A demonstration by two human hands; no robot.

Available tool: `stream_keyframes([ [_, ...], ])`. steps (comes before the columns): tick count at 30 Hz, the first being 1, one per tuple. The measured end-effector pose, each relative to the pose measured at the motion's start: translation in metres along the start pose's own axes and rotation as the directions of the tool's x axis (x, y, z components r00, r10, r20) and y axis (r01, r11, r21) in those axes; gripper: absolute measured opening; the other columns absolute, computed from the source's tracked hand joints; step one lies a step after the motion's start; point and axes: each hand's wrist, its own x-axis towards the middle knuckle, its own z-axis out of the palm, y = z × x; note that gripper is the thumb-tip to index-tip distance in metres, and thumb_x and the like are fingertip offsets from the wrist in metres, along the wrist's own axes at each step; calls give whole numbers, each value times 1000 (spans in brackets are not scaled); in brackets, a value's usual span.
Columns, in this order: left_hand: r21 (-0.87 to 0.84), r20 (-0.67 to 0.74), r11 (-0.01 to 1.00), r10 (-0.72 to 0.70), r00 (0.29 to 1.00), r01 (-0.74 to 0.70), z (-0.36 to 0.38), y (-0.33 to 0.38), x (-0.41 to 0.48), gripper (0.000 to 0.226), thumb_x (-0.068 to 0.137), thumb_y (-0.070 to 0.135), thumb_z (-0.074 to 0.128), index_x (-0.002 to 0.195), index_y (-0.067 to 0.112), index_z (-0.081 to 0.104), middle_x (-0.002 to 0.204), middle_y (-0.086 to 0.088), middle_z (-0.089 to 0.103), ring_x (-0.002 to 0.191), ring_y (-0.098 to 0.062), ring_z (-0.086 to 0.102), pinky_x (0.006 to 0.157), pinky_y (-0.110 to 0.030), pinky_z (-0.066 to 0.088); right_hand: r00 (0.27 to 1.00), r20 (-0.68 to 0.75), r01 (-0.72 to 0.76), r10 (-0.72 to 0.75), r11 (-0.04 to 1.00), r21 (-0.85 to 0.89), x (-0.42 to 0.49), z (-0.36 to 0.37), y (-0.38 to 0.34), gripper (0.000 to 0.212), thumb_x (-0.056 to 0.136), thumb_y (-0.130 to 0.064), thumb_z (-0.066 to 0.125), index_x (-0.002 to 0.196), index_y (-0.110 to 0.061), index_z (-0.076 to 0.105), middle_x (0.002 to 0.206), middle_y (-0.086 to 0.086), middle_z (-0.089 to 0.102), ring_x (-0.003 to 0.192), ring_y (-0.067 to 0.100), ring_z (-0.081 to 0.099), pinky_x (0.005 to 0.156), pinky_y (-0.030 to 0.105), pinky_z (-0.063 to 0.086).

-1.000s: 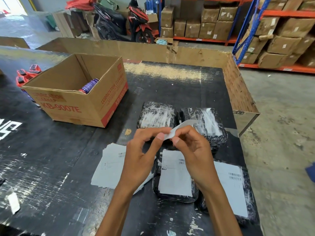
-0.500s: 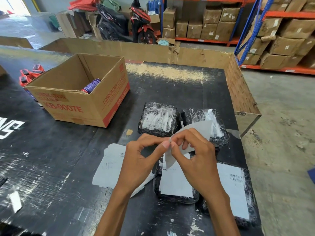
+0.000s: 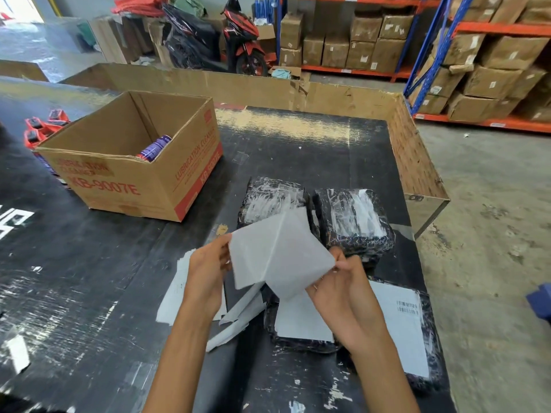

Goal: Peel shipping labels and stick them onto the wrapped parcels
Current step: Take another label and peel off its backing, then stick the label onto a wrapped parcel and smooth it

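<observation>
White label (image 3: pixel 298 257) being peeled from backing (image 3: pixel 253 257), pinched by left hand (image 3: pixel 205 272) and right hand (image 3: pixel 343 296); unlabelled parcel (image 3: pixel 354 222) near table's far right edge judged next.

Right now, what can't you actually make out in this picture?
Head view only:
- The printed side of the peeling label: it faces away.
- Barcode text on the near right parcel: too small.
- Most of the middle parcel: the right hand covers it.
- The loose label stack: partly behind the left hand.
- Cardboard box contents: walls hide all but one can.
</observation>
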Motion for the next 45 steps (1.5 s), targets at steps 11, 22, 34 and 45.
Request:
stream_keyframes([
  [11,11,-285,1000,8,958,-5,-43,3,37,22,98,21,58,78,16,67,84,-3,66,70,-15,57,61,-28,43,907,-169,369,-386,921,-127,-29,-2,-27,16,77,-14,56,71,-22,42,94,-3,64,91,18,52,68,26,46],
  [22,201,-350,848,530,772,-490,-44,32,-20,29,98,20,54,85,-1,68,70,-10,53,65,-18,44,54,-30,36,951,305,276,-54,-302,-913,28,-17,127,19,92,-25,55,99,-12,67,115,1,71,116,20,62,98,42,50],
  [34,240,-79,800,581,810,-550,-49,17,-42,26,102,12,56,78,7,65,68,4,60,65,-7,52,62,-28,42,891,275,250,-362,-115,-961,31,-10,104,19,92,-12,62,98,-25,74,101,-14,70,80,6,64,72,29,54],
  [45,403,580,478,526,622,-780,-8,-7,-56,24,83,28,82,105,27,72,112,17,70,110,-12,63,92,-32,50,926,-140,84,-351,553,-829,33,42,-6,22,88,-22,76,92,0,75,92,22,78,90,39,75,83,50,62],
])
